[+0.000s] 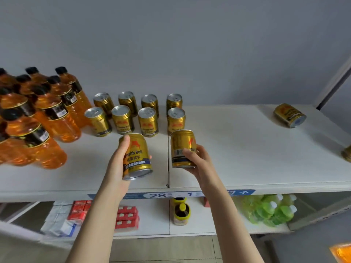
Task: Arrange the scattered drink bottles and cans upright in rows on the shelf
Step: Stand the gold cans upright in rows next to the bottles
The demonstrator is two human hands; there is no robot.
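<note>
Gold tin, stiff and slick, probably full and weighty: the left grip clasps the left can and the right grip clasps the right can, both round the sides, over the shelf near its front edge.

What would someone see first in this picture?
First, the two hands in the middle: the left hand grips one gold can, the right hand grips another gold can, above the white shelf. Behind them, eight upright cans stand in two rows beside orange bottles on the left. Far right, a tipped can lies on its side.
</note>
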